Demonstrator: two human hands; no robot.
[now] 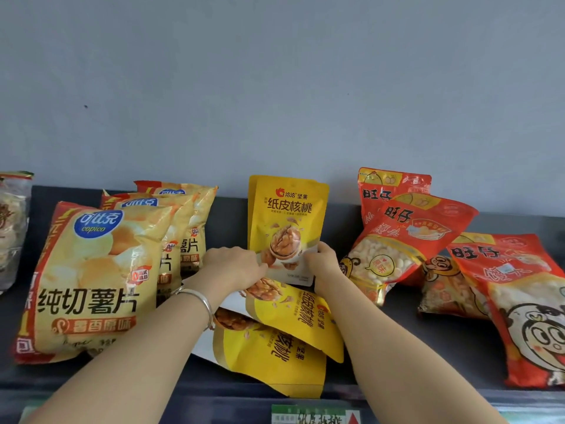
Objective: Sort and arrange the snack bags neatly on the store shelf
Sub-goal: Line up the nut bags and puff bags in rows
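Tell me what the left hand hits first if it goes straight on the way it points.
The left hand pinches the upright walnut bag, so that comes first; behind it probably the grey wall, depth unclear.

Snack layout on shelf (428, 332) against wall (275, 87): chips left, walnuts centre, Wangzai right.
Three potato chip bags (91, 280) stand one behind another at left, clear snack bag (12, 228) at the far-left edge. The upright walnut pouch (287, 218) is centre-far, left hand (235, 264) and right hand (324, 264) on its lower corners. Two flat walnut pouches (293, 319) overlap near of it, the nearest overhanging the shelf lip above a price tag (315, 416). Wangzai snack bags (406, 240) lean and lie at right.
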